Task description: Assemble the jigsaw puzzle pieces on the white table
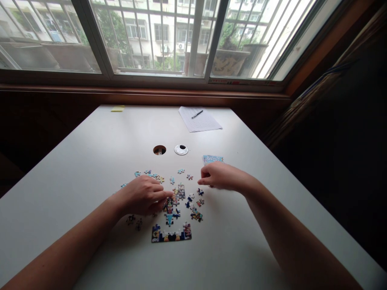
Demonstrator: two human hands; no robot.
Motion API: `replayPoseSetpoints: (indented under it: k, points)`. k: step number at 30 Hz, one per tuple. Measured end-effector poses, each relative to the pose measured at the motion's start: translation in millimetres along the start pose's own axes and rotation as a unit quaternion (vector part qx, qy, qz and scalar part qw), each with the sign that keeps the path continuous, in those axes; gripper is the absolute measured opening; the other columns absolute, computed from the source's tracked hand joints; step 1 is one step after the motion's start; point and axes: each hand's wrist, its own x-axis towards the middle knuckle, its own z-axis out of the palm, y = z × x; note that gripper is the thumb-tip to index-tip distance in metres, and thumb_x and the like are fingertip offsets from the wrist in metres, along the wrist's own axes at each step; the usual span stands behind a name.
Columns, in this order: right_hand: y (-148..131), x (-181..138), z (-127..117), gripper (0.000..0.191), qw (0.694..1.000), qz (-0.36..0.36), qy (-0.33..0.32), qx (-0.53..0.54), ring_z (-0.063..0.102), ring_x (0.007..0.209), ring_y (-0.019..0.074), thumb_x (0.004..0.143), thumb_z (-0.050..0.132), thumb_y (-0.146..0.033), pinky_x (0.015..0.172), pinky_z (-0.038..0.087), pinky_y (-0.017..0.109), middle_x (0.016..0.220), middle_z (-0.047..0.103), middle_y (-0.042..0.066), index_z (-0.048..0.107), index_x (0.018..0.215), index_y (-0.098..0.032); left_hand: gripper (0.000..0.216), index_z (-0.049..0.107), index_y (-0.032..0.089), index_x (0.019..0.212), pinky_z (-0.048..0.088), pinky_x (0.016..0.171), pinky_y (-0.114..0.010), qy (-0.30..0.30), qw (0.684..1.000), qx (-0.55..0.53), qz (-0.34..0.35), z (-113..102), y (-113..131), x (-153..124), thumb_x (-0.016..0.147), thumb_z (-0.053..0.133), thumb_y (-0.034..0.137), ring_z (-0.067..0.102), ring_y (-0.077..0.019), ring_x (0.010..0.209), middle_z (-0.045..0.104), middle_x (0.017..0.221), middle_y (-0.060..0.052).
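My left hand (148, 196) reaches over the loose jigsaw pieces, its index finger stretched out onto a joined cluster of puzzle pieces (179, 194). Its other fingers are partly hidden below. My right hand (219, 175) is closed, fingers curled in, just above the table near a dark puzzle piece (200, 192); whether a small piece is inside cannot be seen. Nearest me lies a joined puzzle edge section (171, 237) with raised corners. Several loose pieces (196, 216) lie right of the cluster, and others are partly covered by my left hand. Behind my right hand is a blue "Bluey" picture card (213, 158).
The white table (90, 161) has a round hole (159, 150) and a silver ring cap (181, 150) beside it. Farther back lie a sheet of paper (201, 123) with a pen (197, 114) and a yellow sticky note (117, 108). A barred window stands beyond.
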Motion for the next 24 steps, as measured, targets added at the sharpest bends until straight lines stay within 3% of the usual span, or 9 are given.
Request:
replayPoseSetpoints:
  k: [6,12,18,24]
  points:
    - [8,-17,-9,0.023,0.998,0.005,-0.066,-0.003,0.062,0.058,0.0164,0.084,0.065,-0.038,0.055,0.037,0.027,0.067,0.070,0.004,0.069,0.073,-0.018,0.011,0.064,0.023,0.086,0.037,0.053,-0.031,0.064,0.997,0.030,-0.019,2,-8,-9,0.088,0.054,0.020,0.048,-0.0131,0.055,0.056,0.062,0.003]
    - [-3,-22,-1,0.024,0.993,0.009,-0.114,-0.004,0.062,0.058,0.0184,0.081,0.067,-0.032,0.056,0.037,0.029,0.061,0.069,0.004,0.066,0.062,-0.018,0.026,0.048,0.020,0.060,0.033,0.056,-0.029,0.153,0.974,0.065,-0.154,-2,-25,-23,0.084,0.056,0.017,0.039,-0.0120,0.053,0.047,0.056,0.003]
    - [-9,-25,7,0.018,0.989,0.002,-0.146,-0.018,0.062,0.058,0.0178,0.075,0.065,-0.024,0.055,0.037,0.029,0.061,0.070,0.003,0.065,0.058,-0.019,0.040,0.034,0.019,0.054,0.029,0.056,-0.029,0.252,0.889,0.034,-0.382,-6,-34,-30,0.089,0.053,0.026,0.031,-0.0106,0.052,0.032,0.054,0.004]
    - [-10,-20,15,0.013,0.988,0.005,-0.141,-0.064,0.061,0.054,0.0182,0.065,0.064,-0.018,0.052,0.038,0.029,0.057,0.068,0.003,0.064,0.052,-0.019,0.038,0.053,0.019,0.058,0.035,0.061,-0.028,0.261,0.782,-0.041,-0.565,-5,-50,-39,0.089,0.048,0.041,0.043,-0.0138,0.054,0.039,0.049,0.003]
